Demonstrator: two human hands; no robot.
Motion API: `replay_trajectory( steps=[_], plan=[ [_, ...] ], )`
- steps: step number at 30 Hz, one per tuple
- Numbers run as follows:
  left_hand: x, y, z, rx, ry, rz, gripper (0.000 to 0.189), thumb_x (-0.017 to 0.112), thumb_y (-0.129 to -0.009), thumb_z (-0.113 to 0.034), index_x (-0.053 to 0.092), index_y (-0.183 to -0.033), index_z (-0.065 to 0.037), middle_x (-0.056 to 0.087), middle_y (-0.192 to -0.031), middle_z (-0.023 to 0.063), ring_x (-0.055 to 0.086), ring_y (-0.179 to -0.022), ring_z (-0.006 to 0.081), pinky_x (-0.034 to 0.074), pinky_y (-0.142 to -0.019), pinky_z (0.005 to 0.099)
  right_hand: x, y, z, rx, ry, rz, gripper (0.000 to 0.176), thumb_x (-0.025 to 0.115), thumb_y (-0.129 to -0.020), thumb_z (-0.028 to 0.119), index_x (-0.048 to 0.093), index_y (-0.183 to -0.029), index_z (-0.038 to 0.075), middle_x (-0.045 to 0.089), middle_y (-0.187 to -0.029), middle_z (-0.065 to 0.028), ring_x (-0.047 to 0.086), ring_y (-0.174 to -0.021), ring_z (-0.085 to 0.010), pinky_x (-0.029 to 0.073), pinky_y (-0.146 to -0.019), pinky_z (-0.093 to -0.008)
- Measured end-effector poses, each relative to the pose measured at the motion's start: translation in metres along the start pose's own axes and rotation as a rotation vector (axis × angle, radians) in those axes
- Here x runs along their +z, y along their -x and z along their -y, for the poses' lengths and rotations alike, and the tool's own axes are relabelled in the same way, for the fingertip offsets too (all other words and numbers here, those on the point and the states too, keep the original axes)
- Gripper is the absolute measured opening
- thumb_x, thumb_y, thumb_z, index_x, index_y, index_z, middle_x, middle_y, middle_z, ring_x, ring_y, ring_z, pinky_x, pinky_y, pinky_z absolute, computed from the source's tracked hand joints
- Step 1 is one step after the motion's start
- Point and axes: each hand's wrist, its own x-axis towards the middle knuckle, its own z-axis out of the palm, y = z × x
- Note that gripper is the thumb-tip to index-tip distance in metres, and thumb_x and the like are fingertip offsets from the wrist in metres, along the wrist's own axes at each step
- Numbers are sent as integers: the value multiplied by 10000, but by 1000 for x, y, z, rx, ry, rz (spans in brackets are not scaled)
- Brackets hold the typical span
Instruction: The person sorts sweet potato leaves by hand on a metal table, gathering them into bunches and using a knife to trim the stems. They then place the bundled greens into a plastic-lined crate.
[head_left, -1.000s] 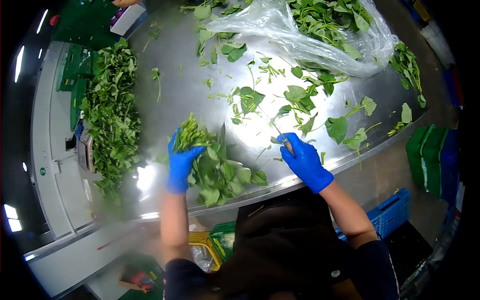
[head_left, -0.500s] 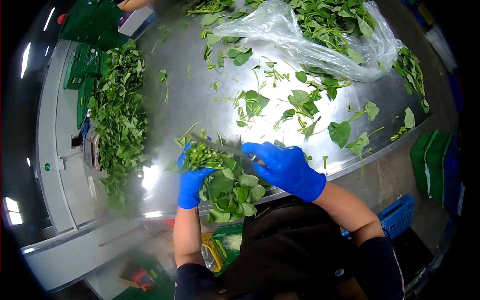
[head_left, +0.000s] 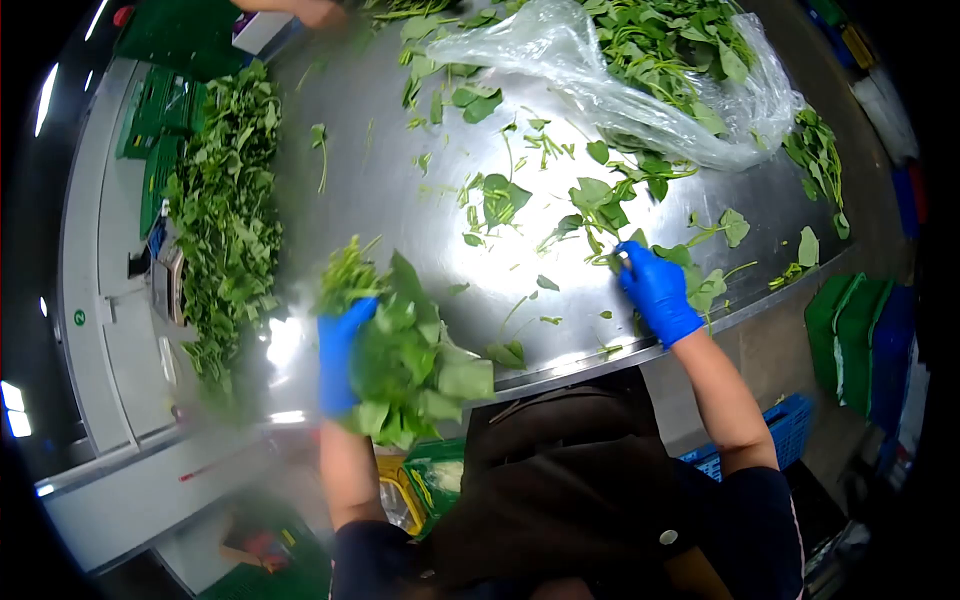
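Note:
My left hand, in a blue glove, is wrapped round a bunch of leafy greens. The cut stem ends point up and the leaves hang toward the table's front edge. My right hand, also gloved in blue, is closed over the table among loose leaves. At its fingertips shows a small part of the knife; the blade is hard to make out. Short stem pieces lie scattered on the metal table.
A clear plastic bag of greens lies at the back. Along the left side runs a long pile of greens. Green crates stand beyond it, others at the right. Another person's hand shows at the top left.
My right hand has moved right, away from the bunch, with the knife. The bunch in my left hand has shifted left and tilted. The other person's hand reaches farther into view.

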Motion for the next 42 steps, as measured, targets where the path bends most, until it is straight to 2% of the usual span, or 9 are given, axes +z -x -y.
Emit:
replay_trajectory(
  steps=[5,9,15,22,25,28,36,40,42],
  plan=[
    [47,-13,-17,-154,-297,17,384,779,-735,-177,648,-1038,20,683,-967,76,630,-841,146,494,-768,282,-32,-19,45,-177,-33,-199,508,707,-772,133,521,-1233,28,559,-1191,-178,530,-1102,-339,438,-922,-419],
    [60,-43,20,-217,-426,75,548,803,-717,-259,592,-1129,34,674,-1012,116,635,-899,180,500,-792,306,-30,-20,133,-152,-820,205,445,621,-884,195,503,-1289,54,570,-1221,-182,567,-1102,-309,449,-931,-370],
    [62,-51,43,-302,-381,34,883,783,-723,-444,409,-1335,70,589,-1196,231,605,-1048,271,476,-911,365,46,-34,172,-214,-578,137,575,651,-859,356,488,-1302,28,586,-1154,-191,570,-1063,-320,448,-915,-411],
    [-14,-70,26,-431,-583,451,457,632,-890,-379,631,-1130,10,646,-1023,60,568,-944,136,444,-884,285,37,-38,163,-193,-298,36,686,726,-711,520,555,-1115,-7,642,-855,-157,621,-795,-334,504,-723,-419],
    [-24,-64,44,-523,-271,592,428,623,-897,-311,604,-1183,7,648,-1079,58,582,-987,141,453,-913,295,27,-32,176,-11,-314,433,816,695,-750,548,481,-1285,-30,605,-1076,-232,593,-987,-375,474,-851,-433],
    [-12,-35,50,-508,99,687,464,628,-884,-192,522,-1291,5,603,-1214,75,562,-1099,167,448,-968,320,57,-21,175,-11,-390,364,853,696,-749,555,444,-1332,-14,593,-1140,-254,582,-1057,-382,464,-899,-426],
    [25,20,27,-375,311,286,541,629,-802,-46,466,-1318,-23,599,-1180,99,586,-1062,208,491,-908,342,35,-15,178,-10,-861,401,816,783,-746,348,393,-1381,15,488,-1338,-204,492,-1229,-309,390,-1029,-386],
    [37,55,5,-171,258,9,460,645,-812,-67,516,-1250,-18,612,-1128,100,611,-994,210,507,-847,333,-12,14,209,-108,-722,78,737,768,-774,312,429,-1353,7,573,-1255,-148,570,-1118,-238,443,-960,-332],
    [38,53,37,-527,547,-35,418,646,-826,-71,532,-1224,-12,615,-1117,97,615,-974,209,513,-823,332,27,17,190,236,-867,227,674,750,-793,310,465,-1326,11,610,-1200,-139,592,-1069,-212,463,-916,-318]
  ],
)
